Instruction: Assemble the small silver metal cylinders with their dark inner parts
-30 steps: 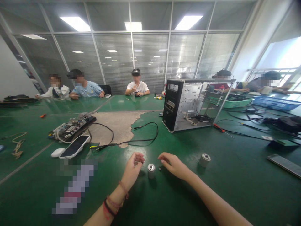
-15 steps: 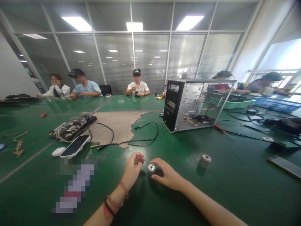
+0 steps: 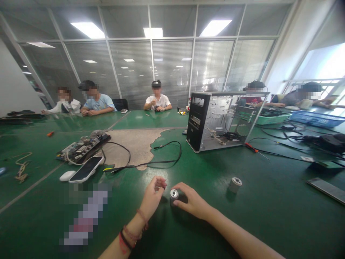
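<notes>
Metal cylinder (image 3: pixel 174 194) upright on table (image 3: pixel 183 237), right hand (image 3: pixel 196 202) grasping its side; left hand (image 3: pixel 154 190) curled just beside, cannot tell whether holding anything. Best: light, steady grip, top face uncovered. Second cylinder (image 3: pixel 235 185) right of hands; computer case (image 3: pixel 198 122) beyond.

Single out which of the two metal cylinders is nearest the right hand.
The cylinder beside the left hand: the right hand curves around it. The other cylinder stands apart, farther right, untouched.
</notes>
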`<state>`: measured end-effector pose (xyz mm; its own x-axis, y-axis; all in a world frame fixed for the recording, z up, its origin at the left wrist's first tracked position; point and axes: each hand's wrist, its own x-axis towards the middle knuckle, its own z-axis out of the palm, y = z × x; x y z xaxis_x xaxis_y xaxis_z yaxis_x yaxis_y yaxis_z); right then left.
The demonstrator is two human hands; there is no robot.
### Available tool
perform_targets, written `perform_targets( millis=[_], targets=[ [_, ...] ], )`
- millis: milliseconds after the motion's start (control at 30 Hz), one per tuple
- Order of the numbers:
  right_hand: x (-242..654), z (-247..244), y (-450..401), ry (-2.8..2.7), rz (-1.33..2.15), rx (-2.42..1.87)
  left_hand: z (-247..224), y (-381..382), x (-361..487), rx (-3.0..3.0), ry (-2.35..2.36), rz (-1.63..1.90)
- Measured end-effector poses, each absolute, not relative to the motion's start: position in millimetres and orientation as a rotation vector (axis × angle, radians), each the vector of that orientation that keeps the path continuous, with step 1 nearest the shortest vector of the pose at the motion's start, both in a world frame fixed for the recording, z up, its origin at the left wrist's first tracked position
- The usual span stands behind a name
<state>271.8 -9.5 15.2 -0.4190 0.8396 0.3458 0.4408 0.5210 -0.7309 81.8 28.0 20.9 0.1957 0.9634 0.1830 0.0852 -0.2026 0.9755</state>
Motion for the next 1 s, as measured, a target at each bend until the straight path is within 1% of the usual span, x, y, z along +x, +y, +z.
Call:
perform_targets(
  millis=[233, 433, 633, 800, 1000],
  targets=[
    [268, 17, -13, -2.006, 0.713, -1.064, 23, 27, 82, 1.510, 1.055, 1.151],
    [273, 20, -7, -1.821, 0.682, -1.115, 23, 27, 82, 1.514, 1.052, 1.147],
    [314, 16, 21, -1.445, 0.531, -1.260, 21, 27, 82, 1.532, 1.050, 1.141],
    [364, 2, 45, -1.047, 0.342, -1.441, 23, 25, 82, 1.551, 1.049, 1.128],
    [404, -21, 62, -0.986, 0.032, -1.700, 21, 25, 82, 1.565, 1.046, 1.123]
  ],
)
